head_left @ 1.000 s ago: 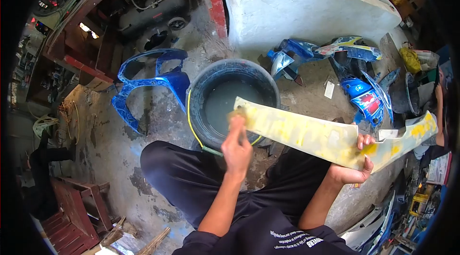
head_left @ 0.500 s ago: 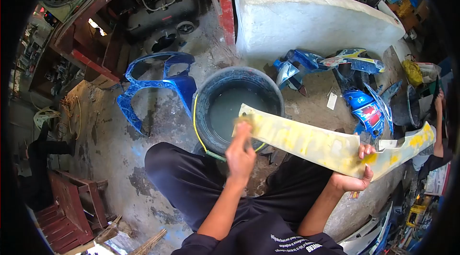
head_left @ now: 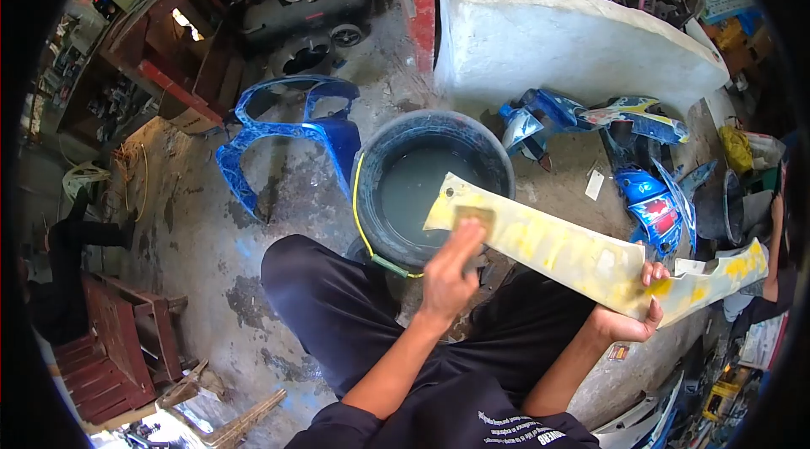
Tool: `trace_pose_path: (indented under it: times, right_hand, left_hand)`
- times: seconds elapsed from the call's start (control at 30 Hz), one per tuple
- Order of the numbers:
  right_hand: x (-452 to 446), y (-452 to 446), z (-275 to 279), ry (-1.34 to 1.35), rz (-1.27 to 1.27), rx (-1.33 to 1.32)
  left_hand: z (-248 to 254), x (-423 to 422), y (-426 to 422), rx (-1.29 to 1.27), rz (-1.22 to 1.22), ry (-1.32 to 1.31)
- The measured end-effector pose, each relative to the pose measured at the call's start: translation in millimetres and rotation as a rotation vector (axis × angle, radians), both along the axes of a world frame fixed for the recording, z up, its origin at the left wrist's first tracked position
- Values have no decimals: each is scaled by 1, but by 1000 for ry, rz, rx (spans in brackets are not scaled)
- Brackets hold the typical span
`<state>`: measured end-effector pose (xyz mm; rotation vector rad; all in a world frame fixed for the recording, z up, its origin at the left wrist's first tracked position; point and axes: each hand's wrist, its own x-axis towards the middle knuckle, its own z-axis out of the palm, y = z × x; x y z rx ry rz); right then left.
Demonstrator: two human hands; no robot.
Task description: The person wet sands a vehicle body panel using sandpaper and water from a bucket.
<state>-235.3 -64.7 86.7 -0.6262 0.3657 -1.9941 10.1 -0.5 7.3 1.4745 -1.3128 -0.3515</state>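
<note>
My left hand presses a small brownish piece of sandpaper flat on the near end of a long, pale motorcycle body panel. The panel is cream and grey with yellow patches and has a small hole near its left end. My right hand grips the panel from below around its narrower middle, fingertips showing over the far edge. The panel slants across my lap, its left end over the rim of a dark bucket of cloudy water. The bucket's yellow handle hangs down its left side.
A blue fairing frame lies left of the bucket. More blue fairing parts lie to the right, before a low white wall. A red wooden stool stands lower left. Another person's arm shows at the far right.
My left hand has slid the sandpaper rightward along the panel, away from its end. My right hand keeps its hold. The whole view has shifted slightly.
</note>
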Motion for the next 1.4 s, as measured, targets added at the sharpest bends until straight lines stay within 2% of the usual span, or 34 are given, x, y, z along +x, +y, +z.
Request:
trace_pose_path:
  times: [0.07,0.1,0.13,0.23,0.27,0.37,0.4,0.5,0.6,0.63,0.67,0.73,0.8,0.87,0.93,1.0,1.07,1.13,1.23,1.27,1.37,1.4]
  right_hand:
    - [-1,0,-2,-2,20,-6]
    - [-3,1,-3,-4,35,-9]
    - [-6,2,-3,-4,43,-9]
    - [-6,1,-4,-9,14,3]
    - [-6,1,-5,-15,13,7]
    - [-4,2,-1,-7,-4,9]
    - [-3,2,-1,-1,-10,18]
    - [-6,-1,-2,-37,19,-7]
    - [-5,1,-3,-33,10,-5]
    - [-4,2,-2,-29,0,-7]
    - [-2,2,-1,-28,16,-10]
    - [0,1,-2,-33,44,-13]
    - [-2,0,-1,-40,-3,-5]
    - [-2,1,-4,-35,17,-8]
    - [-2,3,-3,-26,26,-12]
    - [1,2,-2,-21,24,-6]
    - [0,0,-1,-33,8,5]
    - [0,1,-1,-37,-19,13]
    - [0,3,-2,-26,31,-19]
    - [0,3,-1,-24,26,-17]
    - [-1,0,-2,-19,1,-1]
    - [-2,0,-1,-7,-33,12]
  left_hand:
    - [-26,17,-10,123,273,28]
    - [-24,24,-16,187,333,95]
    - [-20,19,-13,186,342,96]
    - [8,-4,0,26,15,33]
    - [1,-1,0,28,22,35]
    - [-24,21,-12,201,355,100]
    - [-20,16,-12,201,355,104]
    - [5,-3,1,57,38,51]
    - [-16,12,-4,49,186,84]
    - [-21,24,-10,177,289,72]
    - [-24,20,-9,177,283,74]
    - [-15,11,-7,168,191,104]
    - [-1,-3,3,87,-26,117]
    - [-9,5,2,88,23,107]
    - [-21,21,-10,229,279,139]
    - [-14,16,-10,271,317,146]
    - [-1,-4,-1,89,23,70]
    - [-1,-6,-1,41,-16,97]
    - [-15,18,-17,222,322,109]
    - [-17,12,-15,222,323,110]
    - [-4,-9,-4,78,-4,80]
    - [-6,-6,-3,80,-5,79]
